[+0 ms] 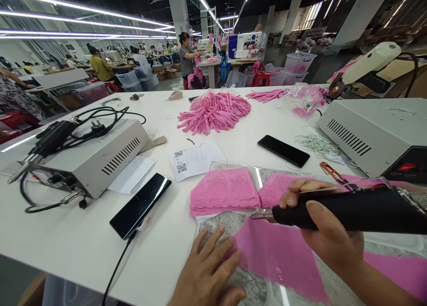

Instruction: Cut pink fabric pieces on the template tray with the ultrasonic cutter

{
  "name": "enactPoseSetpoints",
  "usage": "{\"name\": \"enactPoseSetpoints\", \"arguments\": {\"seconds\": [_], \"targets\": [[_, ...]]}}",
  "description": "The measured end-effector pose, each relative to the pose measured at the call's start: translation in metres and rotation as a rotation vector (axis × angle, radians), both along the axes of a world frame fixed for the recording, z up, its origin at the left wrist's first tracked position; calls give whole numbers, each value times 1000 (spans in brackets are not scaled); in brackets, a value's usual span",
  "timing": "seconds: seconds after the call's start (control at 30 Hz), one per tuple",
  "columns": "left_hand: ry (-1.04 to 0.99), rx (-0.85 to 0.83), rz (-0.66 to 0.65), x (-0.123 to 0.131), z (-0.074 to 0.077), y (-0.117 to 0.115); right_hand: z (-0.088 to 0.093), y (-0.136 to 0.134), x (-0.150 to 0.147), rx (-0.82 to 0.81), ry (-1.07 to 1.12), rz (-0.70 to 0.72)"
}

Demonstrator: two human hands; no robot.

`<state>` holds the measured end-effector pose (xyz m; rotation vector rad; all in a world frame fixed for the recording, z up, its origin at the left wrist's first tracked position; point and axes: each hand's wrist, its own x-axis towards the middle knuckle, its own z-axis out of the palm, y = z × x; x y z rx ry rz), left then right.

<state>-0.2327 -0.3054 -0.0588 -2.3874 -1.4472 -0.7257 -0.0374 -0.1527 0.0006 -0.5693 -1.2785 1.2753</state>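
Note:
My right hand [327,228] is closed around the black handle of a cutting tool [350,210], whose metal tip points left over a glass plate [233,166]. My left hand [208,270] lies open with fingers spread, pressing the left edge of a smooth pink fabric piece [276,257] on the plate. Two folded pink lace pieces [224,191] lie just beyond the tool's tip.
On the white table [83,239] are a grey control box [96,157] with cables at left, a second box [373,134] at right, two black phones [140,206] [283,150], a QR-code sheet [196,159] and a pink strip pile [215,112]. Other people work at distant tables.

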Motion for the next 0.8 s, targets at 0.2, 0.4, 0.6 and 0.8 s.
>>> {"name": "enactPoseSetpoints", "arguments": {"seconds": [0.2,0.4,0.6,0.8], "targets": [[-20,2,0,0,-3,-1,0,0,-1,10,-11,21],[-30,-16,4,0,-3,-3,-3,0,0,19,-18,29],[-55,-17,4,2,1,-5,1,-5,-3,-10,26,56],[-83,-18,38,3,1,-11,5,-11,-9,-8,40,80]]}}
